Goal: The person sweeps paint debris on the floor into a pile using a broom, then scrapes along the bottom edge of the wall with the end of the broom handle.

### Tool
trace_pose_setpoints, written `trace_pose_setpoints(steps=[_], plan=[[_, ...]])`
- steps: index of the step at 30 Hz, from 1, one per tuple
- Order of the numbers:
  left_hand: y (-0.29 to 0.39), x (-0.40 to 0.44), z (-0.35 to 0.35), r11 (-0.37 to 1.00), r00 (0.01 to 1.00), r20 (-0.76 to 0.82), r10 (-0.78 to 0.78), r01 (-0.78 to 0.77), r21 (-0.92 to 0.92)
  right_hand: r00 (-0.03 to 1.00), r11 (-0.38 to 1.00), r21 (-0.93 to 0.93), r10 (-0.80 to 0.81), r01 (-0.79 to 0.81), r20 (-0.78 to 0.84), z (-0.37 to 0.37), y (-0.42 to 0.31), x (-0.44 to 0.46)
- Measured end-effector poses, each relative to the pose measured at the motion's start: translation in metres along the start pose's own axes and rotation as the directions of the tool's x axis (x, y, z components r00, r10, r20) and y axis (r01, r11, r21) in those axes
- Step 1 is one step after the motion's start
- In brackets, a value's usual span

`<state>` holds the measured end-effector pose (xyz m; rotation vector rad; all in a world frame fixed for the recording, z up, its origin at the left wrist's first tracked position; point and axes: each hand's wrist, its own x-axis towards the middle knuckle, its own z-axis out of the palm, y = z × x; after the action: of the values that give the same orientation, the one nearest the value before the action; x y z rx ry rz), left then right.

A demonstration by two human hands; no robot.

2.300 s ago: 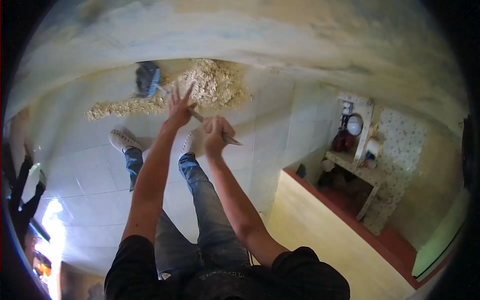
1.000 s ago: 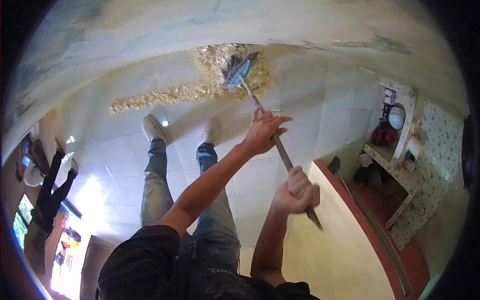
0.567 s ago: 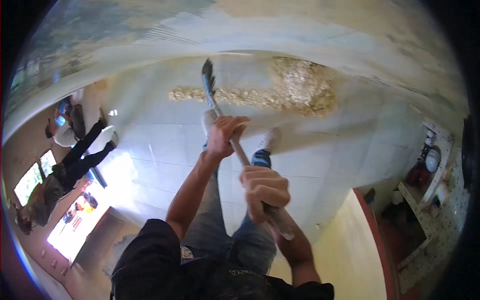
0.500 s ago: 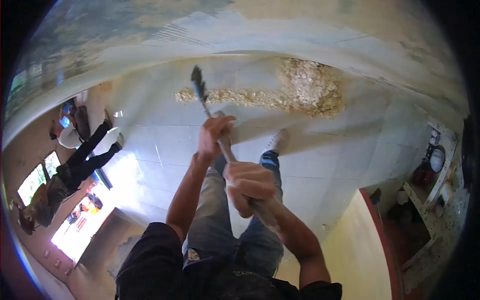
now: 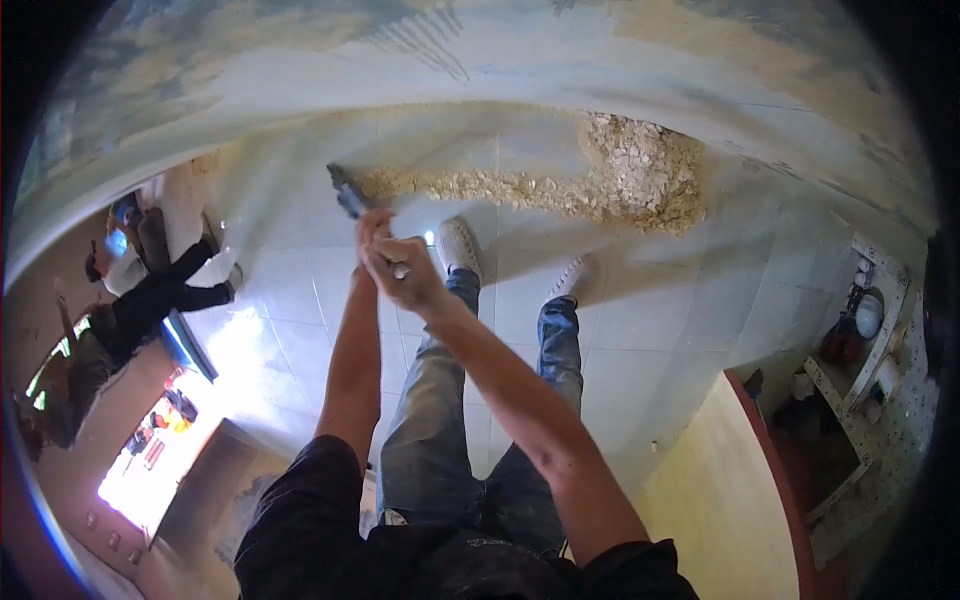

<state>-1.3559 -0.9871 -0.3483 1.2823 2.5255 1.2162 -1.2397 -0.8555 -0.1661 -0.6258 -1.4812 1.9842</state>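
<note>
The broom (image 5: pixel 348 193) has its dark bristles at the left end of a strip of pale chips (image 5: pixel 480 187) on the tiled floor. My left hand (image 5: pixel 374 228) is closed round the handle close to the broom head. Just behind it, my right hand (image 5: pixel 408 273) grips the handle near its end, whose tip shows by the fingers. The strip of chips runs right into a larger heap (image 5: pixel 648 175) against the wall.
Two people, one in dark trousers (image 5: pixel 150 300), are at the left near a bright doorway (image 5: pixel 160 450). A low yellow wall with a red top (image 5: pixel 775 470) stands at the lower right, beside tiled shelves (image 5: pixel 838 395). My shoes (image 5: pixel 458 248) are below the strip.
The broom has moved from the heap to the left end of the strip. My hands have come close together on the handle, and the view has shifted left.
</note>
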Motion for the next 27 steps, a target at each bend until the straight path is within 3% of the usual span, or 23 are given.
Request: trace_pose_setpoints(steps=[1, 2, 3, 5, 6, 8, 10, 12, 16, 18, 20, 21, 23, 27], plan=[[0.005, -0.007, 0.015, 0.995, 1.000, -0.017, 0.015, -0.017, -0.103, 1.000, 0.993, 0.116, -0.009, 0.009, -0.005, -0.013, 0.004, -0.010], [0.034, -0.004, 0.039, 0.974, 0.996, 0.015, -0.088, 0.090, -0.210, 1.000, 0.972, 0.232, -0.021, 0.022, -0.008, -0.029, 0.005, -0.017], [0.030, 0.000, 0.064, 0.844, 0.882, 0.266, -0.390, 0.458, -0.281, 0.997, 0.993, 0.105, -0.041, 0.048, -0.070, -0.049, -0.004, -0.017], [0.049, 0.002, 0.099, 0.776, 0.759, 0.480, -0.440, 0.590, -0.222, 0.993, 0.991, -0.128, -0.046, 0.032, -0.106, -0.094, -0.026, -0.026], [0.075, 0.006, 0.113, 0.910, 0.849, 0.460, -0.260, 0.375, -0.177, 0.995, 0.973, -0.230, -0.023, 0.001, -0.094, -0.116, -0.036, -0.036], [0.116, 0.005, 0.146, 0.951, 0.902, 0.408, -0.140, 0.238, -0.200, 0.991, 0.933, -0.359, -0.048, 0.000, -0.127, -0.150, -0.062, -0.050], [0.167, 0.008, 0.169, 0.949, 0.878, 0.457, -0.141, 0.251, -0.190, 0.982, 0.930, -0.366, -0.035, -0.035, -0.183, -0.185, -0.073, -0.069], [0.215, 0.000, 0.200, 0.927, 0.902, 0.410, -0.134, 0.260, -0.271, 0.970, 0.932, -0.361, -0.051, -0.039, -0.238, -0.216, -0.091, -0.083], [0.292, -0.011, 0.263, 0.933, 0.835, 0.549, 0.037, 0.168, -0.319, 0.936, 0.895, -0.444, -0.124, -0.039, -0.331, -0.268, -0.135, -0.111], [0.334, -0.014, 0.285, 0.894, 0.845, 0.521, 0.118, 0.139, -0.427, 0.932, 0.855, -0.511, -0.111, -0.087, -0.345, -0.287, -0.157, -0.124], [0.372, -0.012, 0.293, 0.840, 0.861, 0.470, 0.194, 0.101, -0.532, 0.940, 0.804, -0.594, -0.230, 0.038, -0.251, -0.313, -0.173, -0.138], [0.382, -0.007, 0.295, 0.845, 0.826, 0.503, 0.253, 0.066, -0.531, 0.926, 0.829, -0.538, -0.310, 0.151, -0.217, -0.322, -0.180, -0.138], [0.401, -0.003, 0.284, 0.856, 0.747, 0.579, 0.326, 0.027, -0.517, 0.926, 0.886, -0.458, -0.233, 0.077, -0.296, -0.331, -0.209, -0.155], [0.405, -0.008, 0.224, 0.841, 0.833, 0.416, 0.365, -0.103, -0.531, 0.900, 0.922, -0.357, -0.277, 0.151, -0.337, -0.298, -0.263, -0.163]])
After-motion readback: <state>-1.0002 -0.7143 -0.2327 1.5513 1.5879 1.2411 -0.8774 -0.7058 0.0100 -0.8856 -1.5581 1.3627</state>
